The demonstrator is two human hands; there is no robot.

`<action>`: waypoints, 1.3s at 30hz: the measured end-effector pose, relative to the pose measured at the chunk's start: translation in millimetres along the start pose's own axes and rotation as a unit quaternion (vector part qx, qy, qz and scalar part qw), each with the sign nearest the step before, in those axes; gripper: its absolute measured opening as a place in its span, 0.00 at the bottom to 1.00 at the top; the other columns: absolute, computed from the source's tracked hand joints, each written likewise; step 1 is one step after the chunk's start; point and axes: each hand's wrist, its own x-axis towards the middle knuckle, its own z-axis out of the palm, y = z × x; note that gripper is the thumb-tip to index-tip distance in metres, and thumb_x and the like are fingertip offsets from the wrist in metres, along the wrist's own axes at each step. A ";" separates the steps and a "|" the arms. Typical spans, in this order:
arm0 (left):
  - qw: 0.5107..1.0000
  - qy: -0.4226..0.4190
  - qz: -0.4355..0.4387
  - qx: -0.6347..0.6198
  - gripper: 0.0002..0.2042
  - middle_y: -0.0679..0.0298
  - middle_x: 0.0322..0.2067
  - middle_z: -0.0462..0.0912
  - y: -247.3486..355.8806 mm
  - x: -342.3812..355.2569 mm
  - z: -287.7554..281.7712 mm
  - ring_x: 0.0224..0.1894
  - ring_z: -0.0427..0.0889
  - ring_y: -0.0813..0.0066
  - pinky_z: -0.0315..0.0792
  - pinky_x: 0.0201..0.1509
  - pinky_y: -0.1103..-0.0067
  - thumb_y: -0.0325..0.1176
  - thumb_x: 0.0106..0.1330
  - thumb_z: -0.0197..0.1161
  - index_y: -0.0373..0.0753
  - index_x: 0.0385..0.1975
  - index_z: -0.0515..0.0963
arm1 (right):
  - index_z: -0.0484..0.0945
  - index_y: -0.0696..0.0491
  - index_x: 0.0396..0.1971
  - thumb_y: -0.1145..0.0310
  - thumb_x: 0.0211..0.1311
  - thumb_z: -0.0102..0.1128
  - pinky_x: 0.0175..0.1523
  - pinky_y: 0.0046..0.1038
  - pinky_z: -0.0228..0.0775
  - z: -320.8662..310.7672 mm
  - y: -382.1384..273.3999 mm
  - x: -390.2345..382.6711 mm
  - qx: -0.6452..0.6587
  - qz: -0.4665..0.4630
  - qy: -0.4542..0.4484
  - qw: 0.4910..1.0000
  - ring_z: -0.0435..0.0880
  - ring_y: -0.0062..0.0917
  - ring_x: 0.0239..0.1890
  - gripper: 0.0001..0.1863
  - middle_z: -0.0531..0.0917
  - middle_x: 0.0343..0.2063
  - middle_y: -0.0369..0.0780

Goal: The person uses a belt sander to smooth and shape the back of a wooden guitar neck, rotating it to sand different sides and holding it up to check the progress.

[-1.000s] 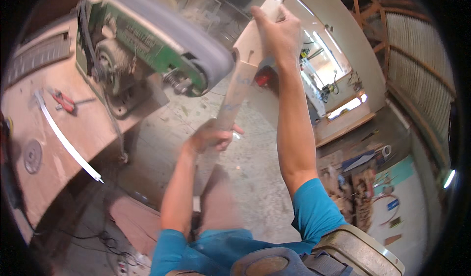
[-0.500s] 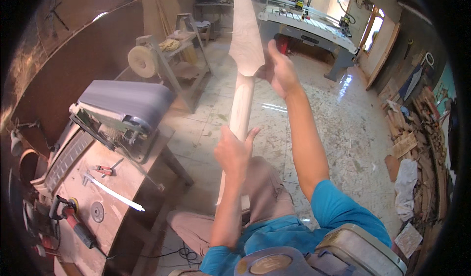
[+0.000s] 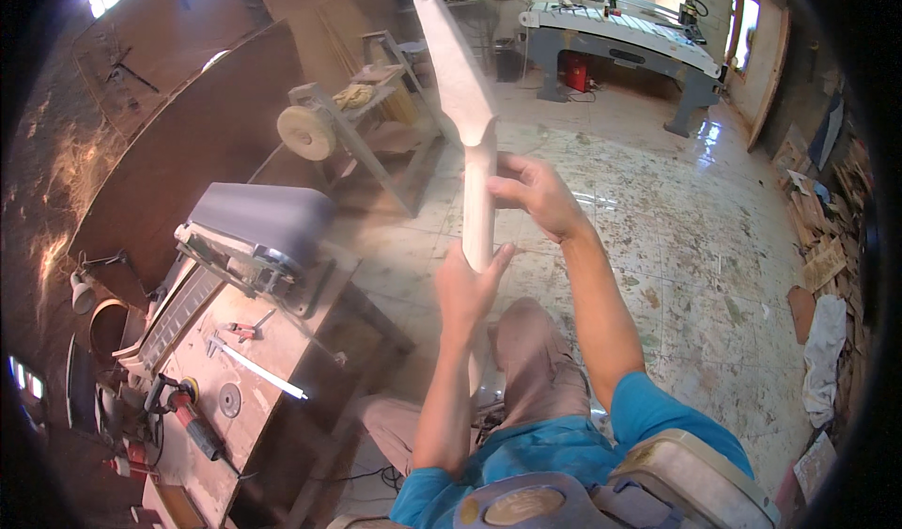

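"How far along are we?"

"Our long pale wooden bar with a flared head (image 3: 462, 87), upper centre of the frame, already has its outline; we can't tell what shaping remains."

"Our hands?"

"Our left hand (image 3: 465, 287) closes around the shaft (image 3: 478, 214); our half-curled right hand (image 3: 536, 194) meets its right edge, grip unclear."

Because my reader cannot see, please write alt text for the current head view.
A person's left hand grips a pale wooden piece shaped like a guitar neck, broad end pointing away, with the right hand at its shaft. At left, a belt sander and a red power tool rest on a workbench.
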 end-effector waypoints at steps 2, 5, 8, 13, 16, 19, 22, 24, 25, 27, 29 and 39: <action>0.987 -0.071 -0.035 -0.137 0.24 0.65 0.21 0.78 -6.8 1.5 -8.5 0.17 0.76 0.74 0.70 0.22 0.76 0.53 0.63 0.74 0.35 0.34 0.75 | 0.74 0.65 0.64 0.67 0.67 0.66 0.58 0.33 0.79 12.1 -2.4 -0.8 -0.012 -0.010 0.007 1.000 0.85 0.27 0.52 0.28 0.85 0.52 0.44; 0.969 -0.099 -0.097 -0.204 0.22 0.73 0.19 0.70 1.0 2.3 -15.4 0.16 0.68 0.84 0.63 0.18 0.81 0.51 0.65 0.73 0.38 0.32 0.74 | 0.74 0.64 0.64 0.64 0.68 0.69 0.51 0.28 0.82 16.8 2.1 5.0 -0.031 -0.033 0.021 0.999 0.86 0.23 0.47 0.29 0.86 0.48 0.43; 0.949 -0.146 -0.141 -0.243 0.22 0.71 0.22 0.74 -4.9 4.3 -24.6 0.20 0.73 0.82 0.67 0.21 0.80 0.49 0.63 0.74 0.35 0.37 0.77 | 0.75 0.63 0.63 0.62 0.67 0.71 0.49 0.28 0.82 22.8 2.6 8.5 -0.048 -0.023 0.026 0.998 0.85 0.22 0.46 0.31 0.86 0.48 0.42; 0.945 -0.118 -0.135 -0.275 0.21 0.74 0.17 0.68 -2.3 0.5 -28.4 0.15 0.66 0.84 0.61 0.18 0.81 0.50 0.65 0.73 0.40 0.28 0.72 | 0.75 0.63 0.63 0.62 0.66 0.72 0.48 0.27 0.82 29.3 7.3 14.4 -0.052 -0.010 0.025 0.998 0.85 0.21 0.45 0.31 0.87 0.47 0.41; 0.946 -0.113 -0.127 -0.275 0.21 0.73 0.17 0.68 -2.0 0.7 -31.5 0.15 0.65 0.84 0.61 0.18 0.81 0.50 0.65 0.73 0.41 0.28 0.72 | 0.75 0.62 0.63 0.61 0.67 0.71 0.47 0.27 0.83 31.4 8.9 16.5 -0.061 -0.015 0.018 0.998 0.86 0.21 0.45 0.30 0.87 0.47 0.41; 0.952 -0.100 -0.115 -0.265 0.21 0.73 0.18 0.69 -5.0 1.7 -34.2 0.16 0.67 0.84 0.63 0.18 0.81 0.51 0.65 0.73 0.39 0.30 0.74 | 0.75 0.64 0.63 0.55 0.70 0.66 0.51 0.29 0.82 34.2 5.9 21.7 -0.048 0.000 0.010 0.999 0.86 0.23 0.46 0.31 0.87 0.46 0.42; 0.974 -0.042 -0.087 -0.206 0.22 0.69 0.19 0.73 -18.6 0.0 -35.8 0.18 0.72 0.79 0.68 0.21 0.78 0.50 0.63 0.73 0.35 0.33 0.76 | 0.74 0.65 0.64 0.45 0.75 0.56 0.57 0.33 0.78 34.2 -1.1 45.7 -0.066 -0.020 0.037 0.997 0.85 0.26 0.50 0.36 0.86 0.48 0.44; 0.988 0.018 -0.062 -0.139 0.22 0.64 0.21 0.77 -26.2 -2.8 -34.8 0.21 0.76 0.73 0.72 0.25 0.74 0.48 0.61 0.74 0.33 0.35 0.77 | 0.72 0.64 0.65 0.41 0.77 0.49 0.61 0.35 0.76 34.4 -17.3 68.4 -0.082 -0.058 0.040 0.994 0.83 0.29 0.54 0.38 0.84 0.52 0.46; 0.993 0.055 -0.051 -0.096 0.22 0.61 0.22 0.79 -30.4 -5.1 -35.6 0.22 0.78 0.70 0.73 0.27 0.72 0.47 0.60 0.74 0.32 0.37 0.77 | 0.72 0.62 0.66 0.40 0.77 0.46 0.62 0.36 0.76 42.3 -34.4 79.1 -0.081 -0.078 0.025 0.993 0.82 0.31 0.56 0.38 0.83 0.55 0.47; 0.992 0.109 -0.047 -0.036 0.22 0.55 0.25 0.83 -34.6 -8.2 -38.5 0.25 0.83 0.62 0.76 0.32 0.68 0.45 0.57 0.74 0.32 0.38 0.78 | 0.70 0.60 0.68 0.39 0.78 0.42 0.64 0.37 0.74 55.2 -67.6 98.6 -0.069 -0.108 -0.023 0.991 0.79 0.33 0.60 0.38 0.81 0.58 0.49; 0.987 0.144 -0.066 -0.012 0.21 0.49 0.28 0.86 -45.7 -9.0 -42.4 0.29 0.86 0.54 0.78 0.37 0.64 0.43 0.56 0.74 0.32 0.38 0.78 | 0.67 0.60 0.70 0.41 0.79 0.41 0.66 0.38 0.72 73.8 -87.4 117.7 -0.055 -0.118 -0.094 0.987 0.77 0.34 0.63 0.37 0.79 0.60 0.49; 0.977 0.210 -0.025 -0.010 0.18 0.45 0.27 0.84 -90.1 -6.3 -70.5 0.33 0.85 0.41 0.78 0.37 0.57 0.35 0.48 0.71 0.36 0.38 0.76 | 0.68 0.61 0.64 0.57 0.83 0.40 0.61 0.36 0.79 153.7 -88.6 139.7 -0.036 -0.140 -0.232 0.962 0.85 0.34 0.54 0.24 0.82 0.54 0.50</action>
